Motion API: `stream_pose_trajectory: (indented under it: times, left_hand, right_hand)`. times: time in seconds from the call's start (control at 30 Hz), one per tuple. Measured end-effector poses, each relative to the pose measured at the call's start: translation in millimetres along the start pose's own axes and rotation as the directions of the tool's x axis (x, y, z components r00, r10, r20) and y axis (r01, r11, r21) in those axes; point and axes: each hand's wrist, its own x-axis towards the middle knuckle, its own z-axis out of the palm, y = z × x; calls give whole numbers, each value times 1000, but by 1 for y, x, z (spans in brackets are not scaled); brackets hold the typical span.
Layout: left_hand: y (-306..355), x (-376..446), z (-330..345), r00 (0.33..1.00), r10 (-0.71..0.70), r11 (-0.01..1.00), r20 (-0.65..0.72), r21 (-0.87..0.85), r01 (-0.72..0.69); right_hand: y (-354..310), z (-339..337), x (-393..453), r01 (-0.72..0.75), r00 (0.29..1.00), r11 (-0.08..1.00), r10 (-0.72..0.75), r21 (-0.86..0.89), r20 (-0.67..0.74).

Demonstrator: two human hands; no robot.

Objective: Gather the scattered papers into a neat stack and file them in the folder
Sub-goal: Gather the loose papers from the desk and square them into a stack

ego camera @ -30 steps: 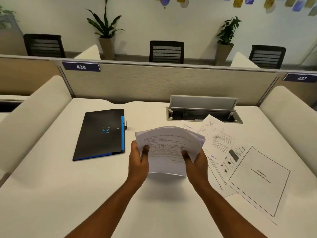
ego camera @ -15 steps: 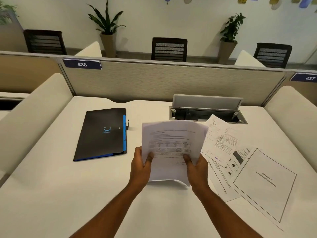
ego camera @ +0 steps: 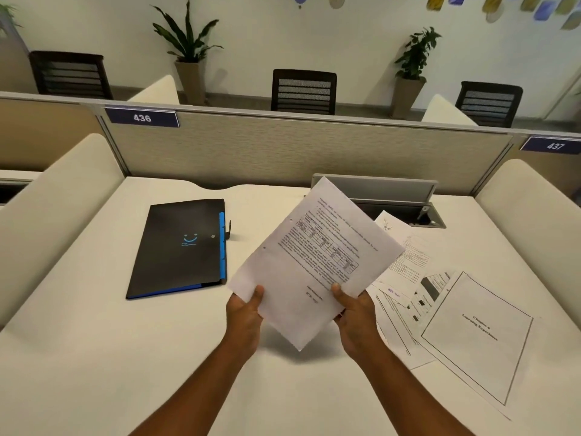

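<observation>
Above the desk [ego camera: 94, 357], centre frame, you've swung the stack [ego camera: 314, 262] from square-on to a tilt, top corner toward 1 o'clock, sheets now flush instead of fanned. Left hand [ego camera: 243, 316] and right hand [ego camera: 356, 316] both pinch its lower edges, thumbs on top. Looks like you're mid-squaring; gathering isn't finished. Loose papers [ego camera: 471, 335] are on the desk at 3 o'clock, overlapping. Folder [ego camera: 180, 247] sits closed at 9 o'clock, apart from the stack. Open cable tray [ego camera: 393, 199] at 1 o'clock; partition [ego camera: 283, 149], chairs and potted plants beyond.

Soft, warm, even light; wide-angle bending at the edges; print perhaps slightly blurred.
</observation>
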Motion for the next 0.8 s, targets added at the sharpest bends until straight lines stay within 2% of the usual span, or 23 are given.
stream_pose_trajectory:
  times: [0.13,0.17,0.23,0.3,0.37,0.4,0.47,0.6,0.7,0.8]
  left_hand:
    - [21,10,-13,982,159,950,-102,285,-124]
    - [26,14,-18,976,187,933,-108,331,-143]
    - [36,18,-26,964,244,898,-101,399,-186]
    - [43,18,-28,946,310,857,-96,458,-235]
    - [45,15,-26,927,367,819,-72,497,-286]
    - [44,12,-23,923,382,806,-53,508,-304]
    - [42,2,-17,913,408,789,-26,514,-338]
    - [45,-21,-12,872,488,782,-38,463,-417]
    - [41,-34,-20,840,541,762,-32,440,-474]
    - [21,-40,-34,878,478,774,-25,485,-408]
  right_hand:
    - [-30,-20,12,3,999,994,1,109,-32]
    - [-40,-26,16,27,999,998,-25,49,-41]
    - [-58,-34,21,72,997,974,-73,-214,4]
    - [-68,-36,22,82,993,878,-31,-472,113]
    - [-65,-30,21,113,983,777,3,-620,183]
    - [-61,-26,20,148,981,730,-24,-667,192]
    - [-48,-16,17,212,977,687,-142,-695,158]
    - [-30,-4,6,306,931,722,-363,-620,37]
    - [-15,-8,-1,309,923,756,-385,-577,-10]
    - [11,-21,-10,215,961,735,-276,-643,6]
